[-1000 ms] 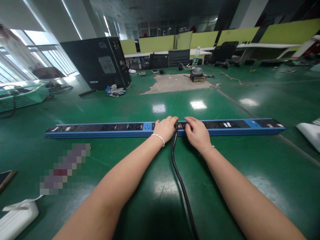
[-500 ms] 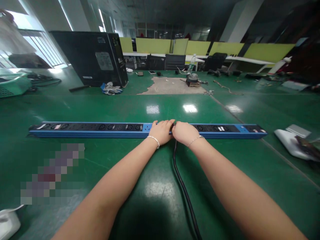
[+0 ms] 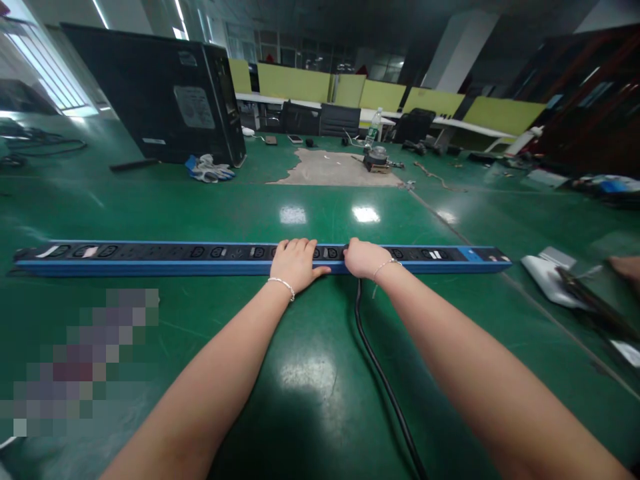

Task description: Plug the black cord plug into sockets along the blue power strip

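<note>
A long blue-and-black power strip (image 3: 165, 268) lies crosswise in front of me, with several sockets along its top face. My left hand (image 3: 296, 262) rests flat over the strip just left of its middle, fingers stretched across the top and thumb spread to the right along the front edge. Closed fingers of my right hand (image 3: 367, 258) grip the plug end of a black power cord (image 3: 380, 367) at the strip's sockets. The plug is hidden by the hand, so I cannot tell how far it sits in a socket. From there the cord runs down towards me.
Work gloves (image 3: 210, 169) lie by a black computer case (image 3: 165, 100) at the back left. A water bottle (image 3: 373, 127) stands far back. A white object (image 3: 547, 280) lies off the strip's right end. A blurred-out patch (image 3: 85, 353) covers something at the left.
My left hand has moved left along the strip, away from the right hand, and its thumb has spread. The right hand stays closed at the sockets. The view has shifted to the right.
</note>
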{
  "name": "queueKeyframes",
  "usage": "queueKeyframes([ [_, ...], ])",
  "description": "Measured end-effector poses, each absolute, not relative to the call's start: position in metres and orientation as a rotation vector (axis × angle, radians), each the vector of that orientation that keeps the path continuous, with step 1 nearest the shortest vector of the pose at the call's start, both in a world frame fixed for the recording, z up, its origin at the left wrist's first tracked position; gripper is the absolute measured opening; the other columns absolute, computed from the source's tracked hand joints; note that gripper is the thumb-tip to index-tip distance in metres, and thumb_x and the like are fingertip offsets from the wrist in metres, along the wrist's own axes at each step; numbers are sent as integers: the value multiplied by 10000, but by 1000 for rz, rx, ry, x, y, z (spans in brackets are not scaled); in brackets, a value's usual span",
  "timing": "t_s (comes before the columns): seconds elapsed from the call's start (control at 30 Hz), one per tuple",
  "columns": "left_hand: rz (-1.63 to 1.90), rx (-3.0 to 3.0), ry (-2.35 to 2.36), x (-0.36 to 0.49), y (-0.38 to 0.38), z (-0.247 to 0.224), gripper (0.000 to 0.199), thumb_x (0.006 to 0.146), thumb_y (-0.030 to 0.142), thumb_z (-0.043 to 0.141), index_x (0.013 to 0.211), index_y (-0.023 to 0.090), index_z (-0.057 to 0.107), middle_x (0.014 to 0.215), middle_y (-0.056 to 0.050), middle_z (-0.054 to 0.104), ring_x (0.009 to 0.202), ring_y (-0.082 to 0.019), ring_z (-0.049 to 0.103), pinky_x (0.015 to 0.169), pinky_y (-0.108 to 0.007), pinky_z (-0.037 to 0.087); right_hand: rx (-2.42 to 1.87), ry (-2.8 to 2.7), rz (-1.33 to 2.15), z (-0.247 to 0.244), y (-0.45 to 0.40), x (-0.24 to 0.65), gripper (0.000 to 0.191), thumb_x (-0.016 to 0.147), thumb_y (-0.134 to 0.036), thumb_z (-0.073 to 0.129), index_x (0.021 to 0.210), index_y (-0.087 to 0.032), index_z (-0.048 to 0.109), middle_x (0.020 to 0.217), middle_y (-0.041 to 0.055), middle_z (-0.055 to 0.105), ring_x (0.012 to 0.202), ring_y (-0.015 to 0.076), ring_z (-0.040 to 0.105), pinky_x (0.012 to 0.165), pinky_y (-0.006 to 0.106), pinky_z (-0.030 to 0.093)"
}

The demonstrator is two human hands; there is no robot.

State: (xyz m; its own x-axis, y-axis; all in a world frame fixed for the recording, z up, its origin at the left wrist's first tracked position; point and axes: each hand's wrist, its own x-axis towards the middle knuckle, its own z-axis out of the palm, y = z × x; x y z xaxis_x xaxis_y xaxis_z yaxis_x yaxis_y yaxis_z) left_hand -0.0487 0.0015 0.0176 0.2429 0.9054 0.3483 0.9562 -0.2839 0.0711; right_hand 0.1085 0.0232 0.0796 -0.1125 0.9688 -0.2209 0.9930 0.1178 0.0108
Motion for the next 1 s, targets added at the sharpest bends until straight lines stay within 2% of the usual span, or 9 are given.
queueKeyframes([
  [0.4, -520, -2332, -1772, -48, 1, 15, 688, 773, 632, 512, 1283, 174, 466, 1232, -117, 572, 1145, -273, 474, 1025, -416, 263, 1991, 2212, -120, 78, 17, 105, 343, 905, -284, 329, 1113, -73, 502, 1036, 232, 647, 962, 281, 642, 802, 379, 461],
  [0.57, -567, -2347, -1754, -44, -2, 15, 637, 829, 619, 419, 1302, 195, 464, 1294, -102, 541, 1181, -273, 450, 1037, -433, 255, 2000, 2235, -107, 76, 16, 105, 341, 900, -280, 323, 1111, -73, 492, 1029, 231, 650, 954, 288, 643, 796, 385, 462],
  [0.77, -540, -2347, -1783, -43, -3, 16, 550, 883, 570, 330, 1307, 248, 468, 1312, -68, 538, 1190, -261, 445, 1034, -434, 261, 2071, 2251, -161, 70, 16, 109, 339, 902, -300, 321, 1107, -85, 485, 1002, 240, 649, 919, 290, 654, 780, 378, 462],
  [0.9, -546, -2336, -1761, -44, -2, 16, 564, 879, 580, 326, 1290, 229, 486, 1289, -80, 551, 1153, -268, 468, 1015, -434, 281, 2181, 2296, -233, 62, 15, 112, 370, 902, -310, 320, 1160, -96, 478, 993, 221, 661, 917, 285, 652, 786, 379, 459],
  [1.0, -562, -2332, -1744, -43, -2, 16, 557, 882, 569, 330, 1279, 214, 495, 1277, -87, 557, 1139, -274, 470, 1004, -436, 289, 2291, 2304, -359, 59, 19, 114, 391, 896, -307, 347, 1199, -108, 492, 1052, 188, 659, 987, 252, 630, 831, 334, 446],
])
